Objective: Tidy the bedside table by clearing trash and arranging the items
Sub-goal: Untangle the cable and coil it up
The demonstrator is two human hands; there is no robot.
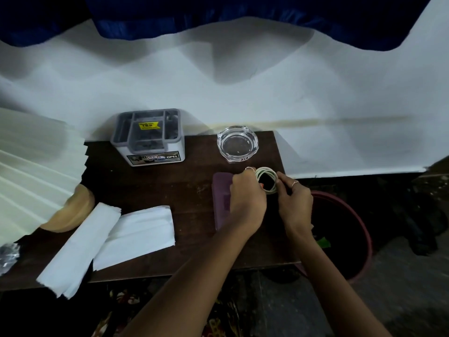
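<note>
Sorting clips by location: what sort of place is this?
Likely a bedroom corner: a small wooden table against a wall, holding bangles, an ashtray and an organiser, with a bin beside it.

Bare forearms — thin finger rings (295,182)

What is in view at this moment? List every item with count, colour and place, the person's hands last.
bedside table: one, dark brown wood, centre.
desk organiser: one, grey and white with a yellow sticker, back left of the table.
glass ashtray: one, clear, back right of the table.
purple case: one, flat on the table's right side, partly under the left hand.
bangles: a white stack, exact count unclear, held over the table's right edge.
paper sheets: two, white, folded, front left, overlapping.
bin: one, reddish rim, dark inside, on the floor right of the table.
curtain: blue, top of the view.
left hand: on the bangles, ring on a finger.
right hand: on the bangles, ring on a finger.
</note>
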